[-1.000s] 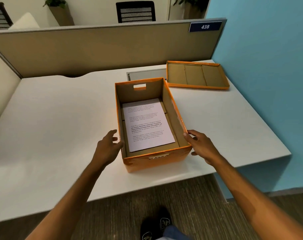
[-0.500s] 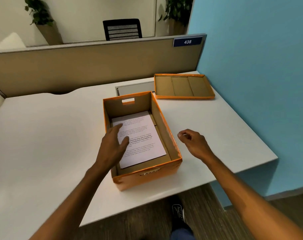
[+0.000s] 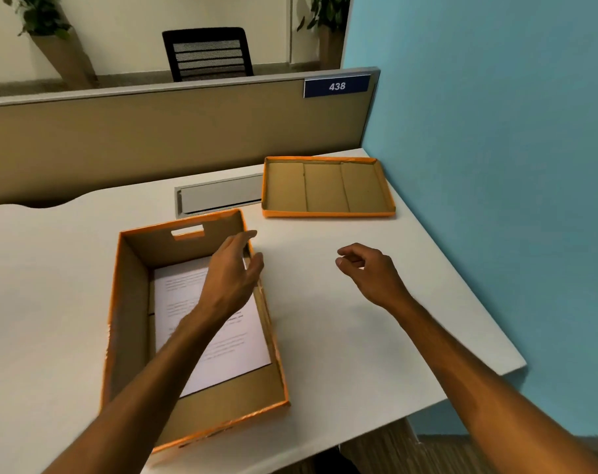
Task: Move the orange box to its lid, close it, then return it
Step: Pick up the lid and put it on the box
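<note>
The orange box (image 3: 126, 302) stands open on the white desk, near the front edge, with a printed sheet (image 3: 236, 350) lying flat inside. Its orange lid (image 3: 328, 213) lies upside down at the back right, close to the blue wall. My left hand (image 3: 232, 271) hovers over the box's far right corner, fingers apart, holding nothing. My right hand (image 3: 369, 271) floats above bare desk between box and lid, fingers loosely curled and empty.
The white desk (image 3: 376, 336) ends at a tan partition (image 3: 154, 142) behind and a blue wall (image 3: 496, 165) on the right. A grey cable hatch (image 3: 219, 196) sits flush in the desk beside the lid. A black chair stands beyond the partition.
Both hands have left the box's front corners. The left hand moved forward over the box toward its far right corner; the right hand lifted off and moved toward the lid.
</note>
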Available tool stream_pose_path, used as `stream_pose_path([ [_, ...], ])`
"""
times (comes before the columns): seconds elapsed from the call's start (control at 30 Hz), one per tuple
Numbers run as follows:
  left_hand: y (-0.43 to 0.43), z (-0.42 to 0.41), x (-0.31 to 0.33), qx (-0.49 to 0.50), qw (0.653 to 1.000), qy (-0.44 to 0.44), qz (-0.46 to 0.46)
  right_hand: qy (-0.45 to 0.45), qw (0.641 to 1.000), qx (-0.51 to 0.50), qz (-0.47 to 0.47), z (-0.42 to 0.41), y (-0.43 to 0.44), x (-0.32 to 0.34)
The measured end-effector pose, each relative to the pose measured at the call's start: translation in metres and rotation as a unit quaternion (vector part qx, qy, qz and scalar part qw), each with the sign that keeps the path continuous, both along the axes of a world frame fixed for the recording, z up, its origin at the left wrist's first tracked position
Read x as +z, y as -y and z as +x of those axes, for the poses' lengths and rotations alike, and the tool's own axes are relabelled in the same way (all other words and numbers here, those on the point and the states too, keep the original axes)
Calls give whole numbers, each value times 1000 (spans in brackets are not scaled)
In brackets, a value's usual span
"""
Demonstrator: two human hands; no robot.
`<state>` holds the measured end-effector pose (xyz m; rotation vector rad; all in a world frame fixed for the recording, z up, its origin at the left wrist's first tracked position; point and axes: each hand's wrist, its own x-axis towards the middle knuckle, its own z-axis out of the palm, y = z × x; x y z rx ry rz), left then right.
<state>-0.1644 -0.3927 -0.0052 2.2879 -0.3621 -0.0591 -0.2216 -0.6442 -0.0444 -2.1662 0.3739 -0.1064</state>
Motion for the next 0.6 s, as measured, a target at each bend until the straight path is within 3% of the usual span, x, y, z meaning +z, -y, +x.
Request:
stream_pose_path([
  [0.17,73,43,-13,-1,1000,-27,11,-11,1000,-14,-1,49,68,-11],
  [0.33,135,90,-41,21,987,-159,-28,-21,997,-79,2,101,131,-37],
  [0.47,177,119,-71,67,964,-253,-52,-25,989,-145,-32,140,174,-60],
  [0.6,219,144,-97,124,911,-360,-159,-45,976,-200,-76,172,203,-78],
])
